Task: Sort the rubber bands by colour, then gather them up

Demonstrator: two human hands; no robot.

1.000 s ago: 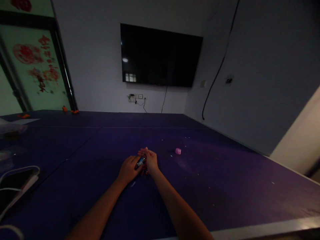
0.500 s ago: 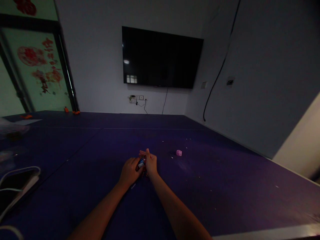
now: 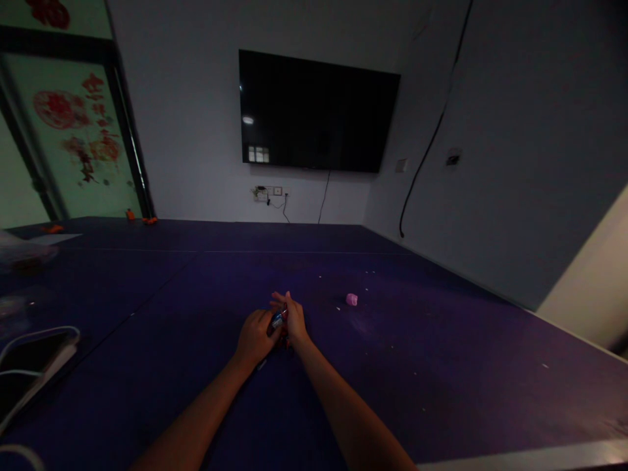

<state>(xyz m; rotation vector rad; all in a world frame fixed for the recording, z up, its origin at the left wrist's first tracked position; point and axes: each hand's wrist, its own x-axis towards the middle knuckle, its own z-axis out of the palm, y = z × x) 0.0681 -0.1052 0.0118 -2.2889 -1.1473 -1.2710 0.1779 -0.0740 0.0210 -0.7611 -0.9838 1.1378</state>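
Observation:
My left hand [image 3: 254, 335] is closed around a small red and blue toy-like object [image 3: 278, 319] just above the purple table [image 3: 206, 366]. Against the other side of that object is my right hand [image 3: 295, 320], its fingers curled and some of them lifted at the far end. Red parts of the object stick out below, between the two palms. The hands hide most of its shape, so its exact kind cannot be made out. A thin pale sliver [image 3: 261, 364] lies by my left wrist.
A small pink object [image 3: 352, 299] sits to the right of my hands, with white crumbs around it. On the left are a phone-like device [image 3: 36, 360] with a white cable and clear plastic [image 3: 22, 252]. Orange pieces [image 3: 150, 221] lie at the far edge.
My right hand has turned slightly and shifted a little left, with its fingers spread more at the far end. My left hand keeps its hold on the object.

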